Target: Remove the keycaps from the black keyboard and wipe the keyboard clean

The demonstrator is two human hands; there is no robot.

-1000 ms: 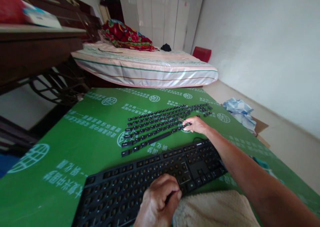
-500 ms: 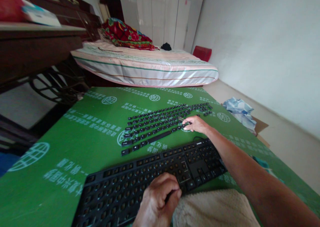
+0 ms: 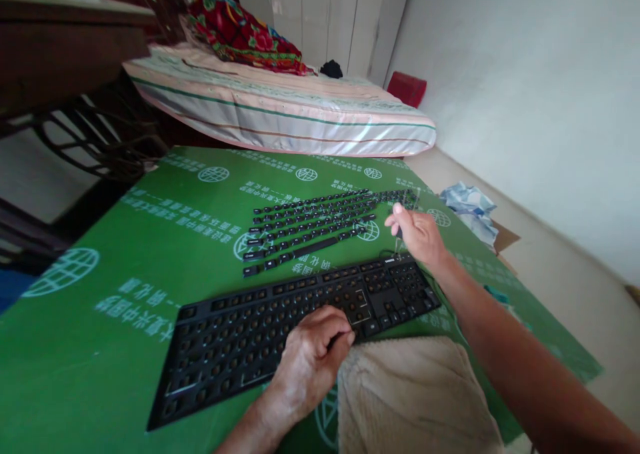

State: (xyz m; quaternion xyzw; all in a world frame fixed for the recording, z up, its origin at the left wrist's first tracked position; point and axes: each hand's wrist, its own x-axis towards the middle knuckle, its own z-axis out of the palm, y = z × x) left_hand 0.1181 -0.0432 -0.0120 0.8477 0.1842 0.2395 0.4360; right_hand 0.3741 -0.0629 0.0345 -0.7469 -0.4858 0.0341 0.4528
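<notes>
"Grip status?"
"Your right hand (image 3: 419,237) is gripping a pronged tool (image 3: 399,233); whether your left hand (image 3: 317,341) is holding anything cannot be told."
"Keyboard (image 3: 387,302)?"
"It is lying beneath your left hand, keycaps (image 3: 314,247) beyond. You should be bracing it, keeping the tool steady."

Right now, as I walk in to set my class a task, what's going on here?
A person is at a black computer keyboard with most keycaps off. Their curled left hand lies over its near edge. The right hand holds a thin-pronged tool, perhaps a keycap puller, above its far right end. Loose keycaps lie in rows on the green tabletop; whether the tool carries one is unclear.
</notes>
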